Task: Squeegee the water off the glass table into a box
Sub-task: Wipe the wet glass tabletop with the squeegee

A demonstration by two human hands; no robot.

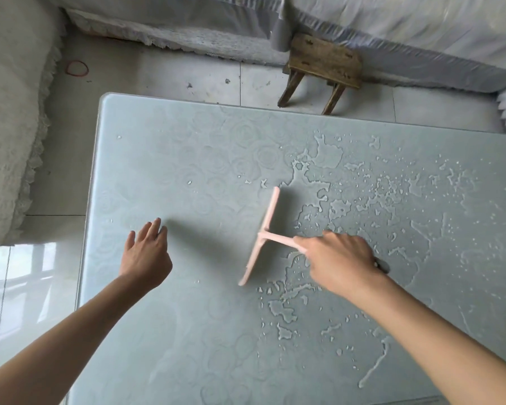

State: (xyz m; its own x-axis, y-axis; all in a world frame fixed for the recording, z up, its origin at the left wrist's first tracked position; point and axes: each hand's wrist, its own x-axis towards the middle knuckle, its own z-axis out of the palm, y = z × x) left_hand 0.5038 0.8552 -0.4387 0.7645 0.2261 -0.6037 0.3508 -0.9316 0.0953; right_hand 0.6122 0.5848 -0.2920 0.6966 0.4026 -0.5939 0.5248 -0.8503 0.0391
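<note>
We count one pale grey-green glass table with a rose pattern and one pale pink T-shaped plastic squeegee. We see two bare hands: one left hand and one right hand. On the tiled floor we count one small dark wooden stool, showing two legs, and one thin red rubber band. The spilled water lies in too many puddles and drops to number.

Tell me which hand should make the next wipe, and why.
The right hand. It grips the squeegee by its handle, with the blade at the edge of the water. The left hand is open and empty, over the mostly dry side of the table.
</note>
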